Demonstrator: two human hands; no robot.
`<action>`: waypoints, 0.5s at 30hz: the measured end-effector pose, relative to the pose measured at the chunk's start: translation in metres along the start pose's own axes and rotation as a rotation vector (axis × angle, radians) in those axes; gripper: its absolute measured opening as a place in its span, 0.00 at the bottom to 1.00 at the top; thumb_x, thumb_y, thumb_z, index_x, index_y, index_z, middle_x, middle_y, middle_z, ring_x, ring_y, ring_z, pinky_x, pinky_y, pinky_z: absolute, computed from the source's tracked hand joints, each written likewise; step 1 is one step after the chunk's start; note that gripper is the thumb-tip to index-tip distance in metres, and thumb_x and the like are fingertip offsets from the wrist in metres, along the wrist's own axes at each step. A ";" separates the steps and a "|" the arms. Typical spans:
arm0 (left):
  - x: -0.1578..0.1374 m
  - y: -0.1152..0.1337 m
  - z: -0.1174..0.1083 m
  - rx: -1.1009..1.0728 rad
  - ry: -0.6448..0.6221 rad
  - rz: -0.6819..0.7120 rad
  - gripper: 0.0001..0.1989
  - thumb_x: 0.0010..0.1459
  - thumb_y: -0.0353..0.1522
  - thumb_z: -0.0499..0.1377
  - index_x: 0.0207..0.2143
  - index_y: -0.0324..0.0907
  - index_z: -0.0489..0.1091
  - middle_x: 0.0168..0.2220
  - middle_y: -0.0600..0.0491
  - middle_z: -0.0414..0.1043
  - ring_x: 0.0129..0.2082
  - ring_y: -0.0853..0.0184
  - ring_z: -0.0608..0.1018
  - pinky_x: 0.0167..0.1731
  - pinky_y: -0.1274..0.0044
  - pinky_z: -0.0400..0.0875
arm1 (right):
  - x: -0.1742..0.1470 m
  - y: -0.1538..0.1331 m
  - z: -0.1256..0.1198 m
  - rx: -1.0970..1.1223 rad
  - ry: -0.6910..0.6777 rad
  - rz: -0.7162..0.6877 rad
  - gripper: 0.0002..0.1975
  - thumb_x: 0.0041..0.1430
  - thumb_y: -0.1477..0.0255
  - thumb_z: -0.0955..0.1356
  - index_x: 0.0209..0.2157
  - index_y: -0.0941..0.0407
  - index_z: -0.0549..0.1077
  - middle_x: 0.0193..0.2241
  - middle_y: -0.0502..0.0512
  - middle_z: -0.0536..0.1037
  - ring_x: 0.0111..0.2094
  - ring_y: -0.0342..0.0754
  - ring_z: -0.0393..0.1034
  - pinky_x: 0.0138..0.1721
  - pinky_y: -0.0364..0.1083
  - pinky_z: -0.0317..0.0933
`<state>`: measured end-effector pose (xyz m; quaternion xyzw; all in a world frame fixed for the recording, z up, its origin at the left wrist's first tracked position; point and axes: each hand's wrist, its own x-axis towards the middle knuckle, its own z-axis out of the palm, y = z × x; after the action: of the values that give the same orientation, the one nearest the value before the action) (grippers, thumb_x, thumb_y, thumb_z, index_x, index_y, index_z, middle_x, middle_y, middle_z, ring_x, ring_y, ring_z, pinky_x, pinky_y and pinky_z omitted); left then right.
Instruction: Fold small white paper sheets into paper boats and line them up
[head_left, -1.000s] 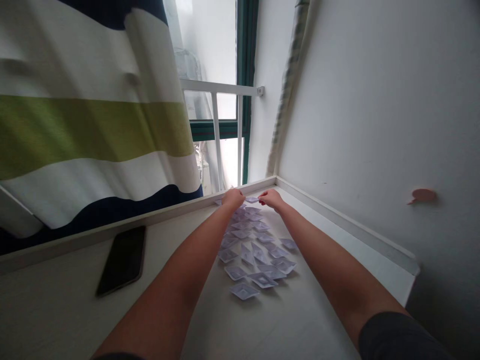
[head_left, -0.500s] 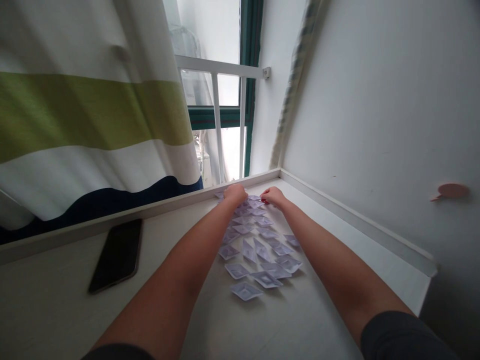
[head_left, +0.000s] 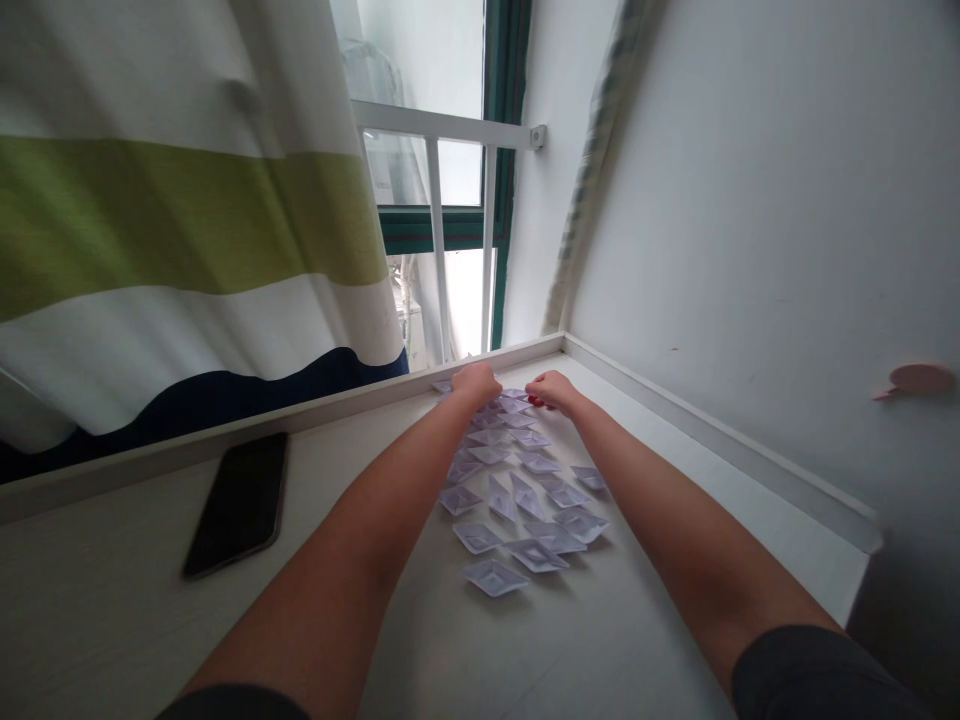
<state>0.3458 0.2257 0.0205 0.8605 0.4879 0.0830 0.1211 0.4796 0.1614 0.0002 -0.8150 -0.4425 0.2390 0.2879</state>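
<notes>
Many small folded white paper boats lie in rows on the white tabletop [head_left: 600, 650], stretching from a near boat [head_left: 495, 577] to the far edge. At the far end my left hand [head_left: 475, 383] is closed, its fingers largely hidden behind its back. Just right of it, my right hand [head_left: 553, 390] pinches with thumb and fingers, red showing at the nails. Between the fingertips of both hands sits a paper boat [head_left: 514, 395], its two ends at my fingers. My left forearm covers part of the left side of the rows.
A dark phone [head_left: 238, 505] lies on the table at left. A raised white rim [head_left: 712, 430] runs along the back and right edges. Beyond it are a striped curtain [head_left: 187, 220], a white window railing [head_left: 442, 125] and a wall with a pink speech-bubble-shaped piece [head_left: 922, 378].
The view has shifted slightly, moving the scene a little to the right and up. Both hands stay at the far boats in nearly the same pose.
</notes>
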 end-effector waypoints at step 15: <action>-0.039 -0.022 -0.041 -0.108 0.200 0.060 0.13 0.49 0.36 0.50 0.30 0.41 0.72 0.33 0.49 0.72 0.33 0.64 0.72 0.31 0.77 0.64 | -0.036 -0.036 -0.008 -0.111 0.298 -0.198 0.09 0.46 0.71 0.62 0.27 0.59 0.72 0.27 0.55 0.75 0.30 0.45 0.68 0.28 0.40 0.57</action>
<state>0.2971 0.2087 0.0527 0.8543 0.4662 0.1984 0.1156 0.4454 0.1442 0.0354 -0.8084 -0.4857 0.0615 0.3269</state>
